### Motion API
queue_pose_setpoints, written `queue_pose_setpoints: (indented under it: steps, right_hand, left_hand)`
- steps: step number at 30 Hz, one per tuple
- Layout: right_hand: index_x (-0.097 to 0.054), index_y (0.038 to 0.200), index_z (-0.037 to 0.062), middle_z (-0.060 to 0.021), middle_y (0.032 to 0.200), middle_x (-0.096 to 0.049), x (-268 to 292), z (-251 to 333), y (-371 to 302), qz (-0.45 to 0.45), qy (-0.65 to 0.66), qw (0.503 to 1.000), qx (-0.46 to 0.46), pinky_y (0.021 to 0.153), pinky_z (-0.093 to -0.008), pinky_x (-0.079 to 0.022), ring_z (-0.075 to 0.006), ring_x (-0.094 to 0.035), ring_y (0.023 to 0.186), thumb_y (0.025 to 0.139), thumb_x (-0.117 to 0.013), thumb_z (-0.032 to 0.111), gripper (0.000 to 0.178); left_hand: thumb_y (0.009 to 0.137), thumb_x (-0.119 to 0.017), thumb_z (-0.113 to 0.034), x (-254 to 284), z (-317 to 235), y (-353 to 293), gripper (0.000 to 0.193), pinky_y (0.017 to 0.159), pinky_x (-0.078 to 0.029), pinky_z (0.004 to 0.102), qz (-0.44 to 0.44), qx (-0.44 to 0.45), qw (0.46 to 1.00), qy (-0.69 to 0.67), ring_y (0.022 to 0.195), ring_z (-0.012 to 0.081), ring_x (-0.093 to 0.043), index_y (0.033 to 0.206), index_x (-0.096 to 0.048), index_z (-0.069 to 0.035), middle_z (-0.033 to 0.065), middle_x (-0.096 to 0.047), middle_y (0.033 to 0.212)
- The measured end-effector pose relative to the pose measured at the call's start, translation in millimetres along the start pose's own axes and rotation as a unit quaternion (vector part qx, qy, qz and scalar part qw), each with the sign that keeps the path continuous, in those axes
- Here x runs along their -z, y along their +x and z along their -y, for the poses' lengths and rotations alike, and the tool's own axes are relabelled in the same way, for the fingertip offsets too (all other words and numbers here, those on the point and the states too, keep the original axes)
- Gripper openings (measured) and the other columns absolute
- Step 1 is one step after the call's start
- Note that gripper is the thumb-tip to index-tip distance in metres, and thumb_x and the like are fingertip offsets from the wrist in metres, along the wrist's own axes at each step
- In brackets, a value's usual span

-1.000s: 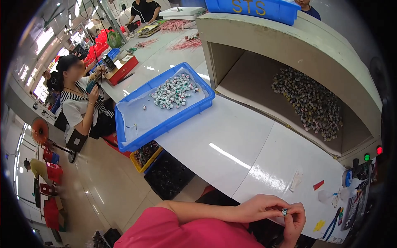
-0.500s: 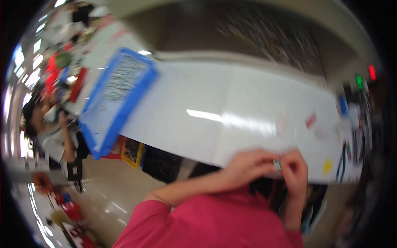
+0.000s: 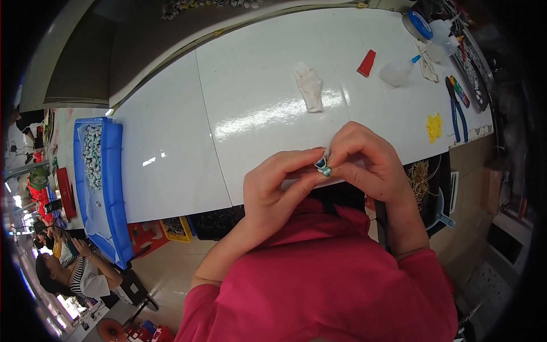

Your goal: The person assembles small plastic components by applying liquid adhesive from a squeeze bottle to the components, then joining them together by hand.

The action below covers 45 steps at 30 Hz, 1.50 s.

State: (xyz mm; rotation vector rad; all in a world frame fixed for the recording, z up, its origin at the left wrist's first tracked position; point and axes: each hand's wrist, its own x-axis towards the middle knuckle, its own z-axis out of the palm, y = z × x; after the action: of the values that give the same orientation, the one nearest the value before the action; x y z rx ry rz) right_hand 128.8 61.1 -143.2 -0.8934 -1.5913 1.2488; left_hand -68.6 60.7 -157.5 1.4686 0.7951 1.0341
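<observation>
A small white and teal figurine [image 3: 323, 166] is held just in front of my chest, over the near edge of the white worktable [image 3: 256, 91]. My left hand [image 3: 276, 185] pinches it from the left between thumb and fingertips. From the other side, the thumb and index finger of my right hand [image 3: 370, 162] close on it too. Fingertips cover part of the piece, so its finer shape cannot be made out.
A blue tray [image 3: 118, 182] with many small painted pieces stands at the left. On the table lie a whitish cloth [image 3: 309, 88], a red wedge-like piece [image 3: 366, 62], a squeeze bottle [image 3: 396, 73], blue-handled pliers [image 3: 457, 117] and yellow bits [image 3: 433, 128]. A person [image 3: 82, 273] sits far left.
My view has swung toward the right and steadied, so the tray appears farther left and the table's right end shows more. Both hands stay together on the figurine, now seen nearer the middle.
</observation>
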Motion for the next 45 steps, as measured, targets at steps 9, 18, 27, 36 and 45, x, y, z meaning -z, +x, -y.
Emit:
queue_pose_setpoints:
  steps: [9,18,27,36,45]
  right_hand:
    - [-0.057,0.088,0.0045,-0.0054,0.087,-0.054,-6,-2,6,-0.002,0.002,1.0,0.001,0.073,-0.0255,-0.043,-0.0159,-0.053,0.081,0.081,-0.063,0.004,0.01]
    - [-0.057,0.091,0.0041,-0.0042,0.089,-0.055,-12,-3,7,-0.003,0.005,1.0,0.015,0.071,-0.0241,-0.046,-0.0138,-0.054,0.081,0.082,-0.063,0.002,0.011]
    - [-0.057,0.093,0.0045,-0.0048,0.088,-0.055,-27,0,5,-0.048,-0.022,0.999,0.004,0.071,-0.0248,-0.047,-0.014,-0.056,0.082,0.081,-0.063,0.001,0.013]
    - [-0.055,0.095,0.0044,-0.0055,0.092,-0.053,-25,3,-7,-0.05,-0.053,0.997,0.027,0.072,-0.025,-0.048,-0.0135,-0.057,0.082,0.08,-0.064,0.0,0.018]
    - [-0.056,0.092,0.0042,-0.0064,0.087,-0.055,-19,1,-16,-0.083,-0.141,0.985,0.061,0.067,-0.0267,-0.049,-0.0174,-0.058,0.078,0.079,-0.066,0.003,0.016]
  left_hand:
    - [0.081,-0.064,0.005,9,1,0,0.032,0.077,-0.051,0.0243,0.004,-0.011,1.0,0.007,0.088,0.0139,-0.062,0.112,-0.058,0.0,0.0098,-0.062,0.101]
    - [0.08,-0.065,0.003,12,-1,-1,0.032,0.076,-0.053,0.0253,-0.01,-0.008,1.0,0.003,0.086,0.0152,-0.064,0.112,-0.06,-0.002,0.0102,-0.063,0.098]
    - [0.084,-0.061,0.003,22,-8,-3,0.036,0.079,-0.051,0.024,0.019,0.042,0.999,-0.02,0.091,0.0133,-0.062,0.119,-0.056,-0.002,0.0098,-0.061,0.104]
    - [0.091,-0.053,-0.002,9,-18,-8,0.034,0.083,-0.049,0.0249,0.014,0.095,0.994,-0.061,0.095,0.014,-0.06,0.124,-0.051,0.001,0.0102,-0.061,0.108]
    - [0.094,-0.049,-0.007,-4,-15,-6,0.036,0.087,-0.047,0.0261,0.045,0.087,0.995,0.009,0.1,0.0149,-0.058,0.128,-0.047,0.003,0.0125,-0.057,0.119]
